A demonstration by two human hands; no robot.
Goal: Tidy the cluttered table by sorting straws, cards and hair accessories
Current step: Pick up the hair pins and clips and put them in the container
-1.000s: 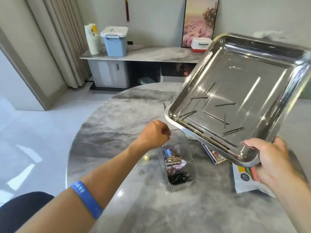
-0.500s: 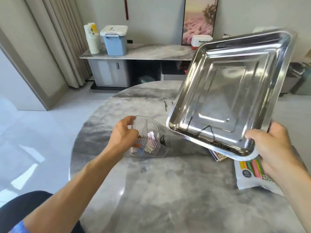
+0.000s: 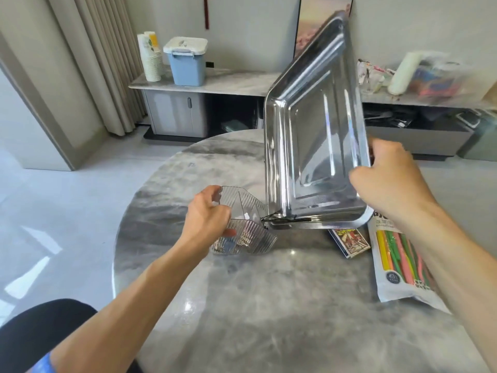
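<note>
My right hand (image 3: 387,179) grips the right rim of a steel tray (image 3: 312,135), tilted steeply with its lower left corner down. Black hairpins (image 3: 282,218) lie gathered along that low edge, at the mouth of a clear ribbed plastic container (image 3: 247,238). My left hand (image 3: 208,219) grips this container and holds it tipped on its side, its opening toward the tray corner. Hair accessories show faintly inside it. A stack of cards (image 3: 349,239) lies on the table under the tray's lower edge. A white bag of coloured straws (image 3: 398,262) lies to the right, partly under my right forearm.
The round grey marble table (image 3: 242,305) carries all of this. Behind it runs a low sideboard (image 3: 204,84) with a blue lidded bin (image 3: 185,61) and stacked paper cups (image 3: 152,56). Cluttered bags sit on the sideboard at right.
My right hand has tipped the tray much steeper, and the hairpins slid down to its low corner. My left hand took the container, tipped it sideways and brought it to that corner.
</note>
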